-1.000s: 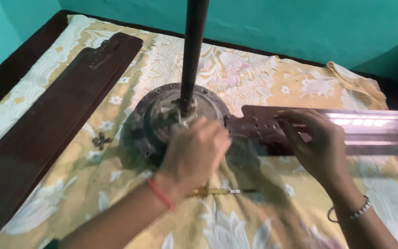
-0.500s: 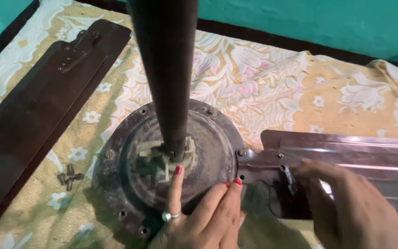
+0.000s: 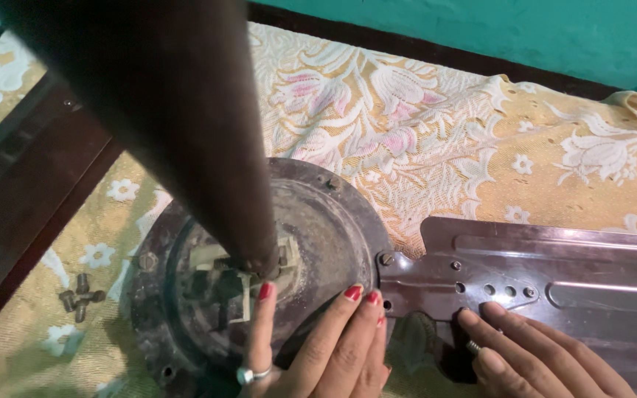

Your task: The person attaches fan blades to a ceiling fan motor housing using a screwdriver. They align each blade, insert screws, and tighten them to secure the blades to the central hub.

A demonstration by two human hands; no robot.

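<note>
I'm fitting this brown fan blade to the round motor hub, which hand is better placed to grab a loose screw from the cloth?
Left, probably. The left hand rests on the dark round motor hub, nearer the small grey screws; the right hand steadies the brown metal blade.

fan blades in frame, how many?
2. One glossy brown metal fan blade lies right of the round motor housing, its bracket against the rim. One dark brown blade lies far left on the cloth. Others may be hidden.
</note>
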